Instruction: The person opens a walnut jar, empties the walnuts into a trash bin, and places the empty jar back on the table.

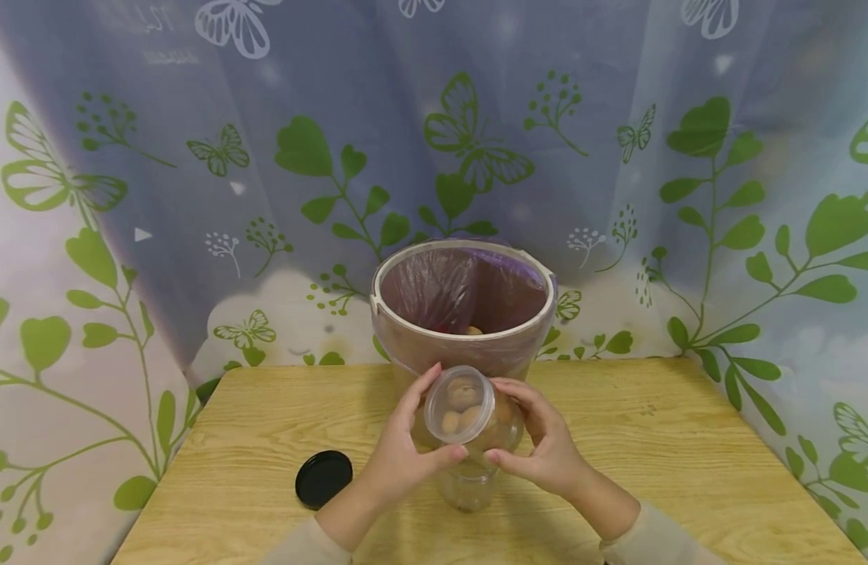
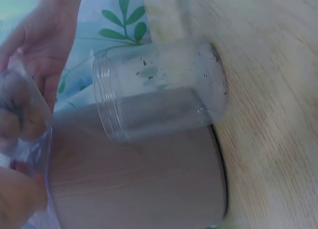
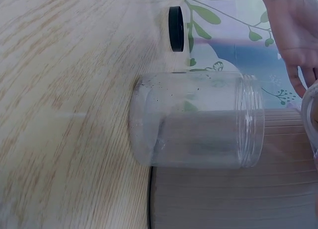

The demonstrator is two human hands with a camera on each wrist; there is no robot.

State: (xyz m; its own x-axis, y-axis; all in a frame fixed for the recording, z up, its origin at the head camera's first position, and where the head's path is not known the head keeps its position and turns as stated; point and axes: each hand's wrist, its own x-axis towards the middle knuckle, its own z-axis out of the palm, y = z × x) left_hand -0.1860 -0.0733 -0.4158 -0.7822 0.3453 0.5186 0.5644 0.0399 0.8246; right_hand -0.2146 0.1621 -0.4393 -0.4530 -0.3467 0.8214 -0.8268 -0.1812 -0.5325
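Observation:
A clear plastic jar (image 1: 508, 428) with several round, tan, walnut-like pieces (image 1: 465, 395) in it is held between both hands, tilted so that its round end (image 1: 434, 404) faces the head camera. My left hand (image 1: 409, 455) grips its left side, thumb in front, while my right hand (image 1: 550, 447) grips the right side in the same manner. Directly below, apart from the hands, a second clear jar (image 1: 469, 490) stands upright on the table. In the right wrist view this lower jar (image 3: 198, 119) has no lid and only small dark specks on its wall.
Behind the jars stands a pale bucket (image 1: 441, 353) lined with a thin plastic bag, with a tan piece (image 1: 473, 331) visible inside. To the left lies a black lid (image 1: 324, 479) on the wooden table (image 1: 653, 439). A printed curtain (image 1: 377, 94) hangs beyond the table's back edge.

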